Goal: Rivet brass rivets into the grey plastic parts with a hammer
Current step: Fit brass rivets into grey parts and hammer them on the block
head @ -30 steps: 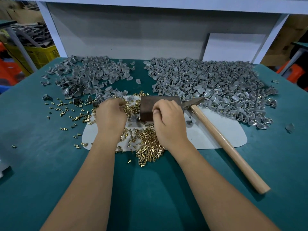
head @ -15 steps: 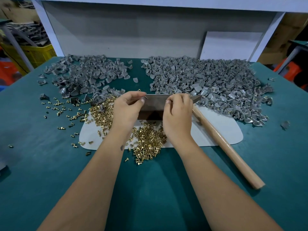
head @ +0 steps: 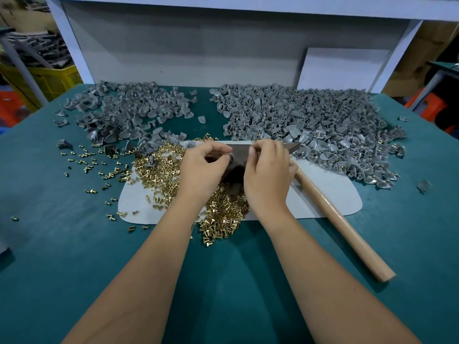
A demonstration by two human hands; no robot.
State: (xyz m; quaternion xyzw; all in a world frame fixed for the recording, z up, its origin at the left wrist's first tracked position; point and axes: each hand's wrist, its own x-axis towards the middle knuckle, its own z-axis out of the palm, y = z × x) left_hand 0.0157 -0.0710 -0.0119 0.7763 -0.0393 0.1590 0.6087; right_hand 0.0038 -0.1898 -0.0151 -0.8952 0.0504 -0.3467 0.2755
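Both hands (head: 238,167) at the metal block (head: 237,155), fingertips pinching small parts.

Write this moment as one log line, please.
left hand: pinching small grey part | right hand: fingers curled, contents unclear | hammer: lying on table, unheld | brass rivets: loose heap

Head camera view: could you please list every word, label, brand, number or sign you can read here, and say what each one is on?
None: no readable text shows in this view.
The hammer, the dark metal block, the white mat and the blank white board at the back carry no visible lettering.
The yellow crate and cardboard at the edges show no marking that can be made out.
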